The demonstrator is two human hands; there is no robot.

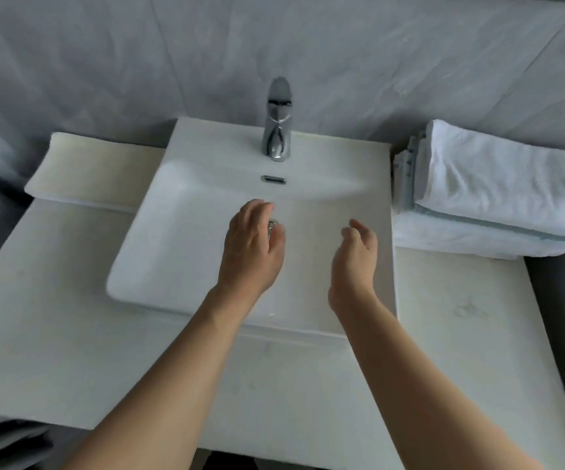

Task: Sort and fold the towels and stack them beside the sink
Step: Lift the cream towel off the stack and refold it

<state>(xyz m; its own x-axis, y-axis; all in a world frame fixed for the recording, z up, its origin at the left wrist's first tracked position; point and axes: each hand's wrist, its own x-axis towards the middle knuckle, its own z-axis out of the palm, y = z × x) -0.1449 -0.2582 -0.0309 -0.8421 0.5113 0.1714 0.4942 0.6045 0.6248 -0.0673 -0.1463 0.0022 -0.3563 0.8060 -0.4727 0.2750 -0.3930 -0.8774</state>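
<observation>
Both bare hands are hovering over the basin of the white sink (186,232), which is sitting in the middle of the pale worktop (53,334) and reaching toward its back edge. The left hand (252,245) is hanging palm down above the drain, its fingers (257,208) loosely bent and holding nothing. The right hand (355,262) is turning on its side just beside it, thumb uppermost, its fingers (359,228) relaxed and slightly curled, also gripping nothing; the two hands are staying apart from each other. The folded towels (498,198) are lying in a stack at the back right corner of the worktop, just beside the sink's right rim, a thick white one resting on top of flatter white and grey-edged layers. A chrome tap (277,127) is standing upright at the back of the sink, near the grey wall (104,62). A cream-coloured raised ledge (84,167) is running along the back left edge of the worktop.
</observation>
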